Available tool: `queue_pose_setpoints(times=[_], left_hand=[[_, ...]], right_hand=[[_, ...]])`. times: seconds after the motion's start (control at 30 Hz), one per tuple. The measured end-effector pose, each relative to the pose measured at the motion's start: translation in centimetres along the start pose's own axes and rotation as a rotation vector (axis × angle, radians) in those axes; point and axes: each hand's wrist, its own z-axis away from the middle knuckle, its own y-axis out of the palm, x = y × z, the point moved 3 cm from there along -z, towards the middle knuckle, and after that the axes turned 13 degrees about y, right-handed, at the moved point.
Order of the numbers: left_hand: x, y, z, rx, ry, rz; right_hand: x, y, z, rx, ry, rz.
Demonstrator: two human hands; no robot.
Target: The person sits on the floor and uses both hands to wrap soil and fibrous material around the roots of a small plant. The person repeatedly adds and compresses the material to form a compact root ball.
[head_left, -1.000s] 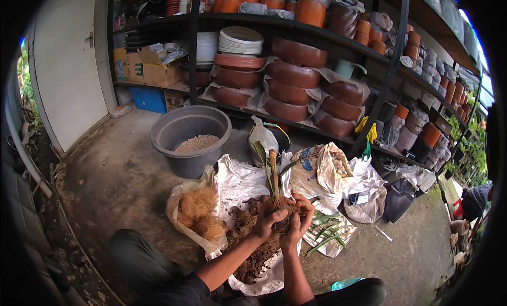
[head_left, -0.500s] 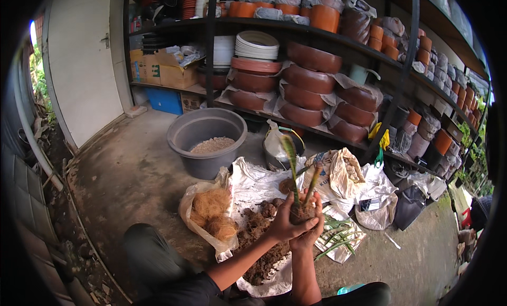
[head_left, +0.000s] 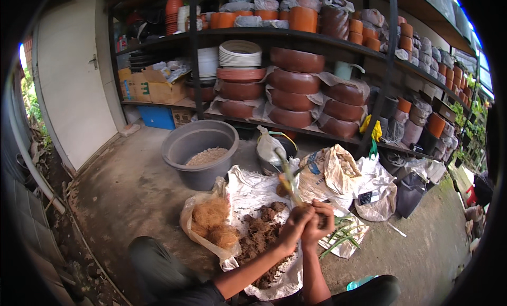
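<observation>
Left hand (head_left: 294,229) and right hand (head_left: 319,221) are closed together around the base of a long-leaved plant (head_left: 291,183), which leans up from them toward 11 o'clock, blurred. At 8 o'clock from the hands, clumpy dark soil (head_left: 256,242) lies on a white woven sheet (head_left: 245,182); at 9, brown fibre (head_left: 211,205) fills a plastic bag (head_left: 186,221). Loose green leaves (head_left: 343,234) lie at 4 o'clock, an open woven sack (head_left: 323,174) is at 1, and a grey round tub (head_left: 190,176) holding pale chips (head_left: 206,157) sits at 10 o'clock
</observation>
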Motion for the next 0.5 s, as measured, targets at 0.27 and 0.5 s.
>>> queue_pose_setpoints(times=[0.27,0.5], left_hand=[[-2.6,-1.7,-0.8,-0.312,0.102,0.188],[-2.9,-0.9,-0.1,-0.337,0.059,0.212]], right_hand=[[1.3,2.4,1.5,0.319,0.086,-0.155],[2.7,2.1,1.3,0.041,0.066,0.280]])
